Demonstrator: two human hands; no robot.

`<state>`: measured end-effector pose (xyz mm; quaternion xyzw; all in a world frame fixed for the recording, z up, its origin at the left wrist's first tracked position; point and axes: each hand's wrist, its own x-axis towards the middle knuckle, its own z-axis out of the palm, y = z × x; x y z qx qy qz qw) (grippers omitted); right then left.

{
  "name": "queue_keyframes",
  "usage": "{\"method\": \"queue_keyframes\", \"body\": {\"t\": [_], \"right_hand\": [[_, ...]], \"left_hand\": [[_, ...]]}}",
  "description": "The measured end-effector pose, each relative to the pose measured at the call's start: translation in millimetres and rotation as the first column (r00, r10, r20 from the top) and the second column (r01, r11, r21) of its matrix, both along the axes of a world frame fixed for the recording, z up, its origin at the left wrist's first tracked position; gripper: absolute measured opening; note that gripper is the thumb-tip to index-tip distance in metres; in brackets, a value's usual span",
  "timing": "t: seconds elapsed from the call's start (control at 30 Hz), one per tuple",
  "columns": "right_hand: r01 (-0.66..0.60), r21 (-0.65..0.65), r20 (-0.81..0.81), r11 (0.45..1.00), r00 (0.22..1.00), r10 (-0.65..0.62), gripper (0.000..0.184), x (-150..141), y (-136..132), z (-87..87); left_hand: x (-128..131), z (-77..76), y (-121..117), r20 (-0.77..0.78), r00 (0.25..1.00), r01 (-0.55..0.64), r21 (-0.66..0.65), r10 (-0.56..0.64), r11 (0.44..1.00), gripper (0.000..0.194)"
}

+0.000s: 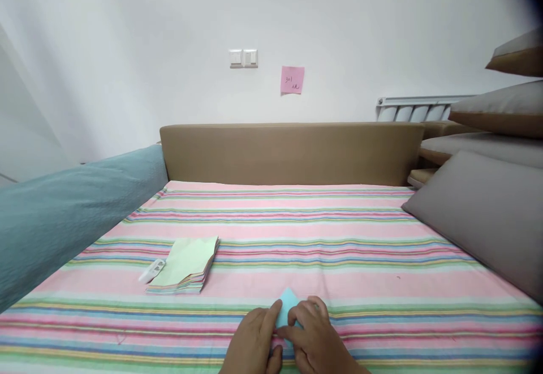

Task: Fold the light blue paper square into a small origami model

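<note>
A small piece of folded light blue paper [288, 300] lies on the striped sheet, one corner pointing away from me. From its left side my left hand [253, 337] holds it, the index finger stretched along its edge and the thumb low beside it. My right hand [311, 334] grips the right part, its fingers curled and the thumb pressed in toward the paper's middle. Both hands cover much of the paper, so its full folded shape is hidden.
To the left sits a stack of coloured paper sheets [190, 258], pale green on top, with a small white object [151, 271] against it. Grey cushions [487, 215] pile up on the right. A brown backrest [292, 153] and a blue-covered armrest [85, 204] border the striped sheet [360, 283].
</note>
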<state>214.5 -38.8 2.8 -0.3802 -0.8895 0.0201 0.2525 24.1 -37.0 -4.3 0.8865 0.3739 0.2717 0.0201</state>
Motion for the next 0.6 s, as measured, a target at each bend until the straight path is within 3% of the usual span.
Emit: {"method": "queue_keyframes", "body": {"t": [0.17, 0.37, 0.6], "right_hand": [[-0.048, 0.068, -0.06, 0.997, 0.997, 0.052, 0.03, 5.8, 4.1, -12.0], [-0.078, 0.074, -0.052, 0.994, 0.995, 0.081, 0.028, 7.1, 2.0, -3.6], [-0.073, -0.051, -0.135, 0.996, 0.989, 0.066, 0.019, 5.5, 0.3, 3.7]], "left_hand": [[-0.9, -3.9, 2.1, -0.012, 1.0, -0.007, -0.024, 0.007, 1.0, 0.084], [-0.6, -4.2, 1.5, -0.02, 1.0, -0.023, -0.024, 0.023, 0.999, 0.082], [1.1, 2.8, -0.1, 0.002, 1.0, -0.005, -0.012, 0.005, 1.0, 0.049]]}}
